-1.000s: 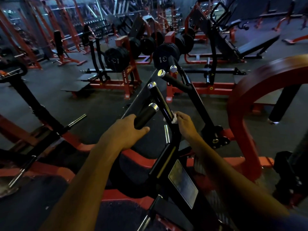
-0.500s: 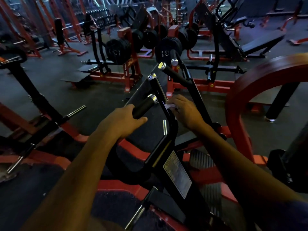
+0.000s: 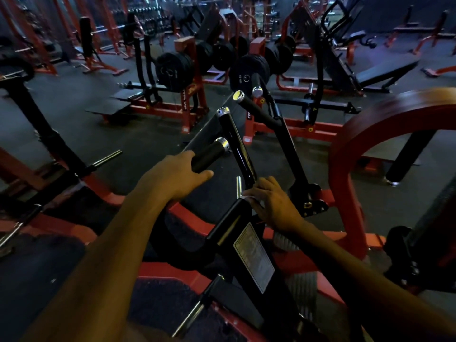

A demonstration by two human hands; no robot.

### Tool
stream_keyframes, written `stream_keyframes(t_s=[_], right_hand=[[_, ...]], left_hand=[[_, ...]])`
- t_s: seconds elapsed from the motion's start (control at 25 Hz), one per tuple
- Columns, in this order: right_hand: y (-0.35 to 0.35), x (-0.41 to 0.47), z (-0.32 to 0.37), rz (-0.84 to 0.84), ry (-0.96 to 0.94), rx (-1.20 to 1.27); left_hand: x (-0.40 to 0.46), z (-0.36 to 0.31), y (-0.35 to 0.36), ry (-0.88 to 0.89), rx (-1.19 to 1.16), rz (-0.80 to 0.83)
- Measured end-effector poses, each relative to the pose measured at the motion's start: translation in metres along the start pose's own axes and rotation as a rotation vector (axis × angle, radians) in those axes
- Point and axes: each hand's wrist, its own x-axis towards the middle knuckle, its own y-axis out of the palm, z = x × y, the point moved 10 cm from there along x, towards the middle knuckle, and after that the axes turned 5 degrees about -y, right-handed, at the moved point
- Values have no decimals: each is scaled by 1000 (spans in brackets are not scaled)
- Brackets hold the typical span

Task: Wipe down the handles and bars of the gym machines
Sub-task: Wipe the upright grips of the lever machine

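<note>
Dark gym floor (image 3: 74, 114) beyond handle (image 3: 207, 155)

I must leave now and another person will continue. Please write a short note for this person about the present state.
Left hand grips the short black handle. Right hand presses a white cloth on the lower end of the upright black bar. How much is already wiped cannot be seen. Probably left: the handle under the left hand and the far angled handle.
</note>
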Motion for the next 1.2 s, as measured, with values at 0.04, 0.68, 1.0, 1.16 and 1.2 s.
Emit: stream_keyframes(t_s=[0.04,0.68,1.0,1.16,1.2], right_hand=[[2,3,0,27,-10,-7],[-5,23,-19,263,53,-1],[-25,40,-15,39,136,15],[-12,4,-7,71,66,-66],[-14,1,-12,49,123,-93]], left_hand=[[0,-1,-1,0,3,-3],[-4,-5,-3,21,-3,-9],[-5,-6,-3,35,-36,9],[-6,-8,-3,48,-69,28],[-6,-8,-3,47,-70,33]])
